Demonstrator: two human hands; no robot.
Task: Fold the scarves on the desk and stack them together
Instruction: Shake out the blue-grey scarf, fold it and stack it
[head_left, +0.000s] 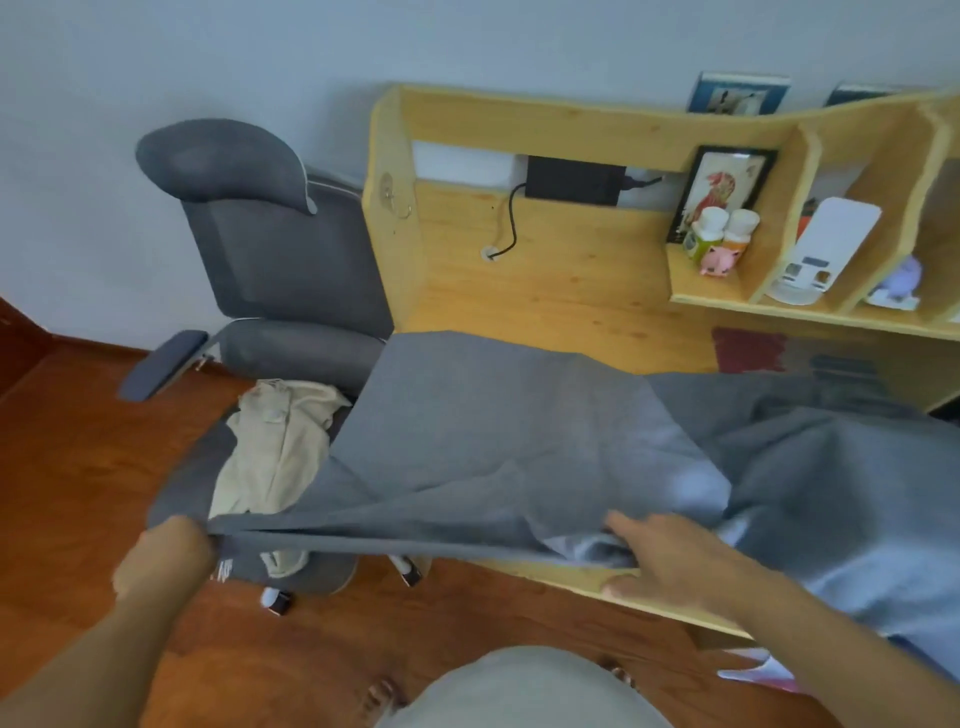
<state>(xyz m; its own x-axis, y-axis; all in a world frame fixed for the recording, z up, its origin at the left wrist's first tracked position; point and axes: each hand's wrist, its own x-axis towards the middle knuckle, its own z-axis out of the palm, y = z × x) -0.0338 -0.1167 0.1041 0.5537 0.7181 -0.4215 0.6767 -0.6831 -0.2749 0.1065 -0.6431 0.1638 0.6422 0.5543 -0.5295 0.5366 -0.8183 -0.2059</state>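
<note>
Nothing's really reading as text here; the two bottles (719, 231) on the shelf are showing coloured labels but they're too blurry to make out; same with the framed picture (722, 189) and the white device (826, 249), no legible words or numbers.

A pale bluish wall (156, 62) fills the top of the view. Below it lies a reddish-brown wooden floor (78, 467) with a dark skirting board (104, 347) along the wall's foot. A grey upholstered office chair (280, 249) stands on castors beyond the left hand, a cream garment (275, 447) heaped on its seat. Beyond the right hand rises the pine worktop (545, 296) with its shelf unit (810, 218), holding a framed picture (719, 189), two small bottles (719, 231) and a pink pig figure (719, 259).
</note>
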